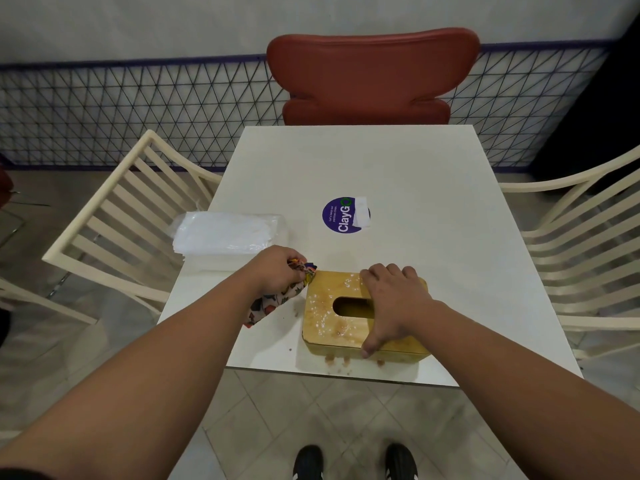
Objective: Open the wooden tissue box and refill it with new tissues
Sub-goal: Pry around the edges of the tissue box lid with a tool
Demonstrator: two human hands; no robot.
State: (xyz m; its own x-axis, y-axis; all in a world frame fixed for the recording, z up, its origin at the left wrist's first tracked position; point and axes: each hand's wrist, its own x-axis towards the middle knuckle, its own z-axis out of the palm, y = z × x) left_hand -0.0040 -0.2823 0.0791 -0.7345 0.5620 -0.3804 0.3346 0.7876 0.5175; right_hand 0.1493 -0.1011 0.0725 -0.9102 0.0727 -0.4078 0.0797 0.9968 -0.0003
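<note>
Shoes (353,462) peek in, cut off at the near edge. On the table (415,168), the right hand (391,303) lies on the box (323,317), fingers spread, hiding part of its slot. Left hand (277,270) grips a patterned cloth (266,304) beside the box. Tissues (228,237) lie far left.

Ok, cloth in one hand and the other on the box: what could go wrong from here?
The wooden tissue box sits at the table's near edge, so a push from the right hand could slide it off. The white specks on its lid could fall through the slot when the patterned cloth in the left hand wipes them.
</note>
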